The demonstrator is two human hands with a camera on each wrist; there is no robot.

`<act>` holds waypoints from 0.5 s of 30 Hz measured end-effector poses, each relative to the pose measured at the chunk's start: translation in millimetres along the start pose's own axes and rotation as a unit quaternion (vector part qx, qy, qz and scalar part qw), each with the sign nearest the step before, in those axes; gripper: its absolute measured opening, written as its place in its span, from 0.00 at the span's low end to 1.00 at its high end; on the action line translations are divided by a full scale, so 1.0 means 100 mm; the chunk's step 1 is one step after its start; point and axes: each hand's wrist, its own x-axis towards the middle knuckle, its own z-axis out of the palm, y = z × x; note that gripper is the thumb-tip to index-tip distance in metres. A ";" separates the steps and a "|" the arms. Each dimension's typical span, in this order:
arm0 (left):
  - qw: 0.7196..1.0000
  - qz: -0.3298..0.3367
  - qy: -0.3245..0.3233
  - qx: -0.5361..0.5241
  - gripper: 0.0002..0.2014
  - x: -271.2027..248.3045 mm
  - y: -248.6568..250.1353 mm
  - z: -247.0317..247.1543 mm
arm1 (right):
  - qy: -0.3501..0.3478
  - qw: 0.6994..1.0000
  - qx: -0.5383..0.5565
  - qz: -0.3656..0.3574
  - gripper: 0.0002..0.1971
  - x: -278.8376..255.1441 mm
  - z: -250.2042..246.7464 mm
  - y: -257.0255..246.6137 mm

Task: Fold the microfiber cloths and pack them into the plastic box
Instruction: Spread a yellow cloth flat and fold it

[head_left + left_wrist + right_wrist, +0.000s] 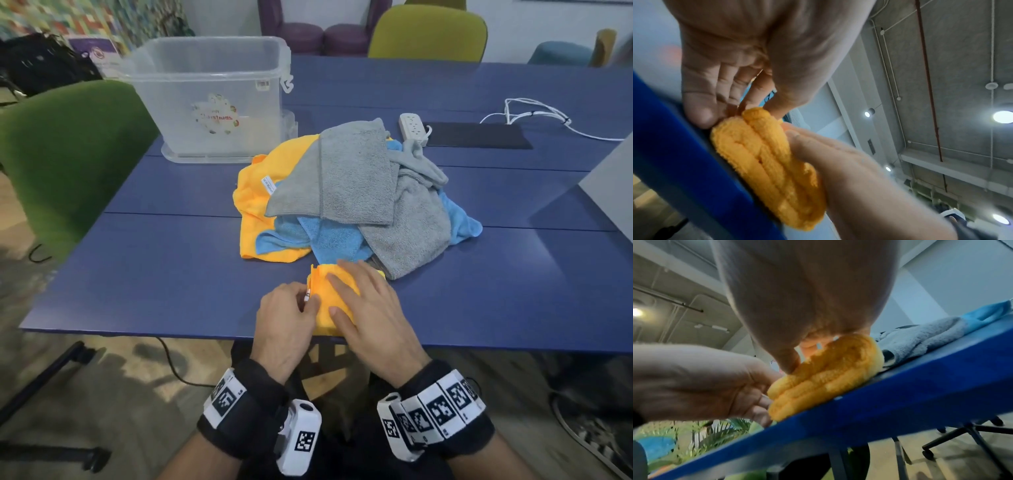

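A small folded orange cloth (337, 308) lies at the near edge of the blue table (154, 274). My right hand (363, 301) rests flat on top of it, fingers straight. My left hand (291, 315) pinches the cloth's left edge beside a white tag. In the left wrist view the orange cloth (766, 162) shows several stacked layers, my left hand (740, 105) at its end. In the right wrist view my palm covers the cloth (828, 374). A loose pile of grey (356, 171), orange (253, 205) and blue (335, 240) cloths lies behind. The clear plastic box (178, 113) stands open at the far left.
A white power strip (412, 126), a black mat (476, 135) and a white cable (534, 113) lie behind the pile. A green chair (68, 154) stands to the left of the table, a yellow chair (428, 34) beyond it. A grey panel (613, 181) juts in at the right.
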 end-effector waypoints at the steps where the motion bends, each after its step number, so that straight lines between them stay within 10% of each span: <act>1: 1.000 -0.010 0.002 -0.004 0.10 0.00 0.00 0.00 | -0.020 1.000 -0.007 -0.007 0.29 -0.02 0.05 0.02; 8: 0.993 -0.079 -0.076 -0.038 0.24 0.10 0.08 -0.02 | -0.058 0.997 -0.050 -0.001 0.30 -0.06 0.13 0.07; 15: 0.983 -0.093 -0.052 -0.149 0.12 0.11 0.08 -0.08 | -0.029 0.999 0.021 -0.012 0.31 -0.02 0.11 -0.01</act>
